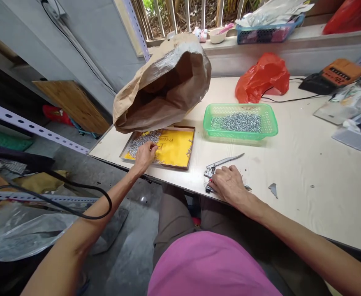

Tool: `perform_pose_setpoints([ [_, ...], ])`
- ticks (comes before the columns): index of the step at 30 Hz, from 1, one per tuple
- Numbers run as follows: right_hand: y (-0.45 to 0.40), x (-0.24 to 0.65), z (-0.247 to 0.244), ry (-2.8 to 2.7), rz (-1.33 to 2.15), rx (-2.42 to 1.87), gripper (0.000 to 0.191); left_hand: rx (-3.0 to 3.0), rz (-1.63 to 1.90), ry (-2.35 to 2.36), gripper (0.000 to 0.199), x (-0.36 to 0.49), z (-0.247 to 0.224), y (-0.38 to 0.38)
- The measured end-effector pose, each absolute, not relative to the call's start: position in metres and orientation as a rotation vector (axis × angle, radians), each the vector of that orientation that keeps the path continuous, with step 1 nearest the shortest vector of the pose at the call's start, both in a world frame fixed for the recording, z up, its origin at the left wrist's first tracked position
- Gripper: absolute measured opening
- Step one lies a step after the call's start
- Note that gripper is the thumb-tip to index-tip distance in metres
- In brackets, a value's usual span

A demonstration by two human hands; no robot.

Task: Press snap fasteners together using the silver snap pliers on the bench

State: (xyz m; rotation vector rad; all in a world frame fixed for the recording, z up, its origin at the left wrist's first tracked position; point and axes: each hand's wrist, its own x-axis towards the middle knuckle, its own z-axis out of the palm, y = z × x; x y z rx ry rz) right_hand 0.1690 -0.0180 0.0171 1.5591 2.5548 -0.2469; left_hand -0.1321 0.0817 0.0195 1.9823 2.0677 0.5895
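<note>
My left hand is over the front left of a shallow tray lined with yellow printed paper, its fingertips pinched together. Whatever may be between them is too small to make out. Beside it a pile of small silvery metal pieces covers the tray's left part. On the table's front edge, my right hand is closed around the jaw end of metal hand pliers. The handles are spread apart, and the fingers partly hide the tool. Behind it stands a green plastic basket holding many small metal pins.
A large brown paper sack lies open-mouthed behind the tray. A red plastic bag, an orange and black battery charger and a grey bin are further right. A grey scrap lies near the right hand. A black cable loops at left.
</note>
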Motion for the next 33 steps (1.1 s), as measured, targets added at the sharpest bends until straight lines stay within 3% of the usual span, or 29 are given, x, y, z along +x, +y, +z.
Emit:
perform_pose_setpoints([
  [6,-0.015,0.168,0.011,2.525,-0.254,1.578,0.028,1.439,0.907,1.638,0.024,-0.092,0.033,0.046],
  [13,-0.027,0.177,-0.008,2.831,-0.227,1.689,0.022,1.010,0.756,1.304,0.024,-0.039,0.027,-0.009],
  [18,-0.003,0.194,0.031,3.081,-0.049,1.746,0.027,0.947,0.604,1.290,0.020,-0.024,0.005,-0.019],
  [21,0.050,0.221,0.061,2.953,0.373,2.063,0.039,0.974,0.568,1.273,0.022,-0.015,-0.006,-0.019],
  [23,0.089,0.242,0.073,2.806,0.522,2.221,0.063,1.015,0.552,1.260,0.022,-0.008,-0.010,-0.017],
  [24,0.104,0.252,0.076,2.745,0.511,2.223,0.080,1.037,0.541,1.266,0.022,-0.004,-0.012,-0.016],
  [26,0.121,0.267,0.078,2.666,0.421,2.214,0.095,1.069,0.509,1.311,0.021,0.003,-0.015,-0.013],
  [28,0.113,0.273,0.073,2.680,0.325,2.191,0.086,1.096,0.457,1.363,0.020,0.007,-0.018,-0.009],
  [31,0.065,0.269,0.054,2.823,0.159,2.112,0.051,1.142,0.372,1.390,0.021,0.010,-0.020,-0.003],
  [33,0.026,0.263,0.036,2.905,-0.016,2.005,0.041,1.151,0.316,1.399,0.024,0.011,-0.019,-0.001],
])
